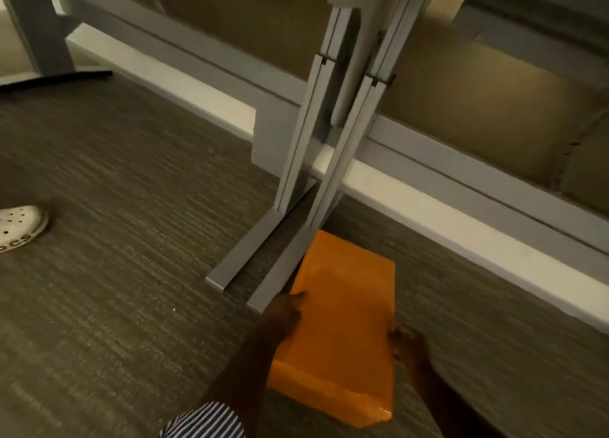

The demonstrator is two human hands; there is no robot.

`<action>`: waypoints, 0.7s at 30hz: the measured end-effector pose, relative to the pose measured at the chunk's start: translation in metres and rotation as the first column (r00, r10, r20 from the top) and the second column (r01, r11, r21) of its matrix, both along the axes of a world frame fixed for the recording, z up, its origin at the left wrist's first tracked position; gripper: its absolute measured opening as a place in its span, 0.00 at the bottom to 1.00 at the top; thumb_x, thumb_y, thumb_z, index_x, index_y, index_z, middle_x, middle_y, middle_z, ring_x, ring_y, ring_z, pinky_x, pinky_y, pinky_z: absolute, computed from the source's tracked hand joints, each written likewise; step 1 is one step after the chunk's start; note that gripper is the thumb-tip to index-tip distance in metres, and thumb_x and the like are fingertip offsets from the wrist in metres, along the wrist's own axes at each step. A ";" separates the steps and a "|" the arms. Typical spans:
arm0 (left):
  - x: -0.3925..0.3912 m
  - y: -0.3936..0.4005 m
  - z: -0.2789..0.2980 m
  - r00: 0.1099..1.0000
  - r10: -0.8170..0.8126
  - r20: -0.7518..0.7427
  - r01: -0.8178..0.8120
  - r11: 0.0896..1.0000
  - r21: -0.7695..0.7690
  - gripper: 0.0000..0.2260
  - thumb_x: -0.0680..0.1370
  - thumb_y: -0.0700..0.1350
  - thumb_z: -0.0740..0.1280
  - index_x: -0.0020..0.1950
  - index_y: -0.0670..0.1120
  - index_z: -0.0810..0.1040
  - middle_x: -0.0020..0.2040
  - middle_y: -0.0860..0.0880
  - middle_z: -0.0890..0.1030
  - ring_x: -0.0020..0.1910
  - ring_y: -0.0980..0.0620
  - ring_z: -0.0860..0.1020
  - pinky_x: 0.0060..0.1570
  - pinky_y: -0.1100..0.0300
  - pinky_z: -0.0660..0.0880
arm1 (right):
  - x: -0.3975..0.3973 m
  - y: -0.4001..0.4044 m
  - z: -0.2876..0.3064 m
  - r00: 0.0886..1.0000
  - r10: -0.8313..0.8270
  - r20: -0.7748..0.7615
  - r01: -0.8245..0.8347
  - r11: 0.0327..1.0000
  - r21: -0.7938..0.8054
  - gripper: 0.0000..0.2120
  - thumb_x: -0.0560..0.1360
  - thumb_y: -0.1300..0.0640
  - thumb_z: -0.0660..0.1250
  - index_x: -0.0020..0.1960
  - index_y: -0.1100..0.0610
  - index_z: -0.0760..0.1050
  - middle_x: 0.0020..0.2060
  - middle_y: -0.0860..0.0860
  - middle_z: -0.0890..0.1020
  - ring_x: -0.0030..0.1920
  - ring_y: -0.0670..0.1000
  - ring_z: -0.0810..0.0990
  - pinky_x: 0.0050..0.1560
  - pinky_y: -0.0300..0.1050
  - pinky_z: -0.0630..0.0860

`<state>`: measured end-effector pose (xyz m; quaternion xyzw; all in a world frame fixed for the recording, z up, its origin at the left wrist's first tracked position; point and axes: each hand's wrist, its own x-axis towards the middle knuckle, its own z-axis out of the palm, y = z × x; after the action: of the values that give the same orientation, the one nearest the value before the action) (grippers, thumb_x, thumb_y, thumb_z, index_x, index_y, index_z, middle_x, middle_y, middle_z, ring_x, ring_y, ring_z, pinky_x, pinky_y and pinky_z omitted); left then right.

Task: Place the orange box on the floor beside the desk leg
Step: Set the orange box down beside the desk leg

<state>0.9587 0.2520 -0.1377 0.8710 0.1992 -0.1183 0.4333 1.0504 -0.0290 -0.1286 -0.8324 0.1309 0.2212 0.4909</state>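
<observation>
A flat orange box (342, 319) lies low over the grey carpet, its left edge against the foot of the grey metal desk leg (316, 147). My left hand (283, 312) grips the box's left edge, thumb on top. On the opposite edge my right hand (403, 339) holds the box with its fingers curled around the side. Whether the box rests fully on the carpet I cannot tell. My left arm, in a striped sleeve, reaches in from the bottom.
The desk leg's two floor rails (237, 266) run toward me on the carpet. A white baseboard (461, 227) and grey partition wall stand behind. A white perforated shoe (19, 227) sits at far left. Another desk foot (56, 78) is at upper left.
</observation>
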 end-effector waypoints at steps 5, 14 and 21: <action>0.007 0.007 0.019 0.998 -0.028 0.058 0.023 0.996 0.082 0.24 0.82 0.40 0.59 0.78 0.50 0.62 0.68 0.38 0.73 0.59 0.39 0.79 0.60 0.49 0.77 | 0.018 0.011 0.017 0.979 0.155 0.136 -0.137 0.982 -0.134 0.21 0.79 0.66 0.65 0.71 0.54 0.73 0.44 0.52 0.82 0.41 0.57 0.83 0.46 0.59 0.83; 0.020 0.022 0.008 0.998 -0.059 0.009 0.057 0.985 0.162 0.26 0.82 0.44 0.62 0.78 0.55 0.60 0.68 0.39 0.72 0.55 0.39 0.79 0.51 0.50 0.78 | 0.039 0.015 0.002 0.961 0.245 0.131 -0.223 0.961 -0.165 0.24 0.78 0.60 0.69 0.71 0.48 0.72 0.47 0.53 0.85 0.39 0.54 0.84 0.44 0.60 0.84; 0.029 0.037 0.024 0.986 -0.134 -0.101 0.166 0.877 0.451 0.26 0.82 0.44 0.58 0.80 0.53 0.55 0.77 0.37 0.61 0.69 0.35 0.69 0.66 0.41 0.71 | 0.047 0.060 0.041 0.677 0.732 0.074 -0.415 0.464 -0.783 0.26 0.80 0.55 0.64 0.76 0.45 0.63 0.76 0.55 0.65 0.64 0.55 0.74 0.54 0.50 0.80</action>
<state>0.9877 0.2894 -0.1140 0.9568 0.1676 -0.1300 0.1986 1.0970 0.0311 -0.0876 -0.9714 -0.1940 0.1317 0.0368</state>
